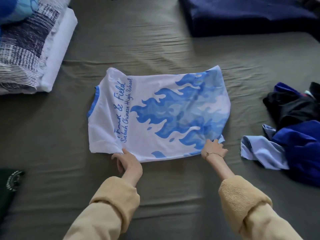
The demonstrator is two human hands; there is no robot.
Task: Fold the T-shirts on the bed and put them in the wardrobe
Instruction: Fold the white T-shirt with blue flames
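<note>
A white T-shirt [155, 115] with blue flames and blue script lies flat on the grey bed sheet [155, 196], its blue collar to the left and its sides folded in. My left hand [128, 161] pinches the near edge of the shirt close to the shoulder end. My right hand [213, 148] pinches the near edge at the hem end, a thin bracelet on its wrist. Both arms wear tan knit sleeves. A pile of unfolded clothes [294, 135], dark blue, black and pale blue, lies at the right.
A folded quilt [31, 54] with a white and dark navy pattern sits at the upper left. A dark navy fabric [242, 16] lies at the top right. A dark green garment [8, 187] shows at the left edge.
</note>
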